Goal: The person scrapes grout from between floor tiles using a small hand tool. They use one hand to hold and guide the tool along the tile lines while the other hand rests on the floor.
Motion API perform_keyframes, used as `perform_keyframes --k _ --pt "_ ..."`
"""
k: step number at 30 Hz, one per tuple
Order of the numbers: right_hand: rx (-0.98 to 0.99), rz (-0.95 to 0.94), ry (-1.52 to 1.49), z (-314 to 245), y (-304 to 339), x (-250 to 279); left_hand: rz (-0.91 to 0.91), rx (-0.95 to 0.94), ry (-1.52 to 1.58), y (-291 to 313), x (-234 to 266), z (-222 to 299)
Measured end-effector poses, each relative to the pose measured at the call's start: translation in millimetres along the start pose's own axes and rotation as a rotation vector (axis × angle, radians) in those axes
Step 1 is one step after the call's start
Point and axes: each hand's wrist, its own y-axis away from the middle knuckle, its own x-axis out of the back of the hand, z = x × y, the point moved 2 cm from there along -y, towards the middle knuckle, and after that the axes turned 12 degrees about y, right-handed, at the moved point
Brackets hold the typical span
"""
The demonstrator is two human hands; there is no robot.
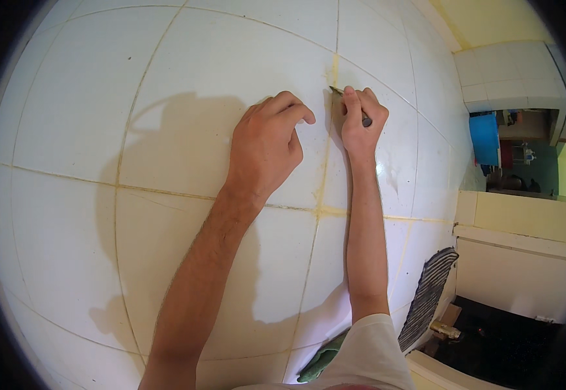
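My right hand [363,120] is closed round a small pointed scraping tool [367,121] with a dark, rounded handle end. Its thin dark tip meets the white tiled floor [185,65] beside a yellowish grout line [325,169]. Most of the handle is hidden by the fingers, so its exact kind is unclear. To the left of that line, my left hand [265,140] is at the tiles with its fingers loosely bent and apart. Nothing shows in it, though its palm is turned out of sight.
At the lower right lies a dark striped mat [428,296] near a doorway with a dark floor. A green cloth [322,359] is by my right sleeve. Farther off on the right, a blue tub [484,140] stands among other items in a tiled recess.
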Motion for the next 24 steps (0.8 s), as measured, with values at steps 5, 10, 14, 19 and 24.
perform_keyframes --k 5,10,14,19,24 --pt "-0.066 0.1 -0.042 -4.1 -0.7 0.0 -0.007 0.004 -0.01 -0.4 0.2 1.9" --pt "-0.075 0.053 -0.303 9.8 4.8 6.8 -0.001 -0.004 -0.014 0.0 -0.1 1.0" --pt "-0.092 0.086 -0.214 2.8 4.0 2.7 -0.003 -0.002 -0.022 0.9 -0.1 0.0" --pt "-0.236 0.096 -0.137 -1.7 2.7 1.4 -0.003 -0.013 -0.027 1.2 0.1 0.1" --pt "-0.222 0.054 -0.177 10.1 5.8 5.5 -0.005 -0.013 -0.022 0.7 0.0 1.0"
